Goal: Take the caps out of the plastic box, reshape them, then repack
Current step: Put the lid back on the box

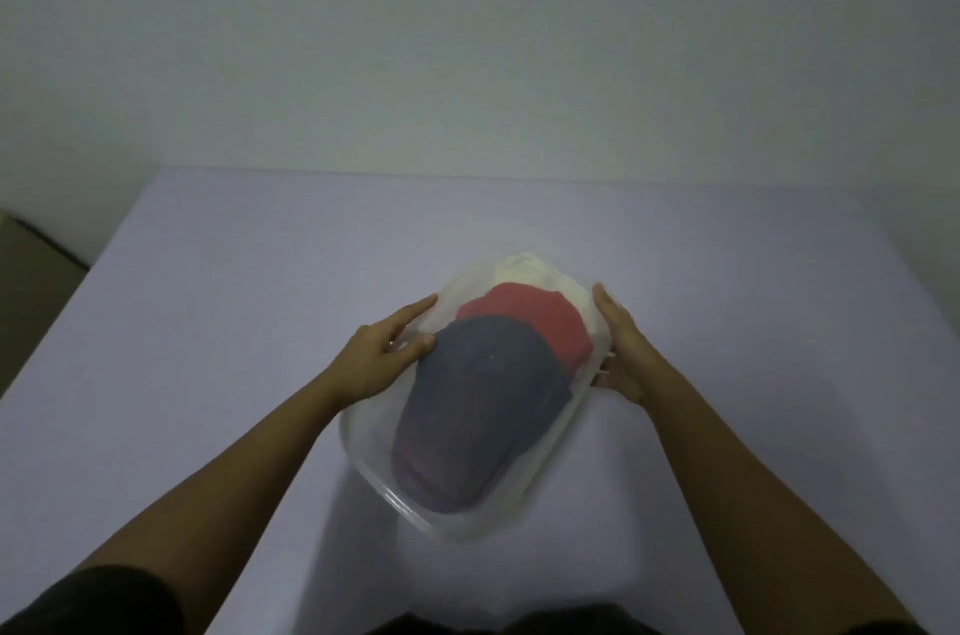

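A clear plastic box (524, 489) sits on the table in front of me, tilted toward the camera. Three caps are stacked inside: a dark blue cap (478, 400) nearest me, a red cap (530, 322) behind it, and a cream cap (524, 271) at the far end. My left hand (384, 354) grips the box's left wall, thumb over the rim beside the blue cap. My right hand (621, 343) presses flat against the box's right wall, fingers stretched along it.
A pale lilac table (218, 322) spreads wide around the box. A plain wall (467, 37) rises behind its far edge. A darker floor strip (36, 271) shows past the left edge.
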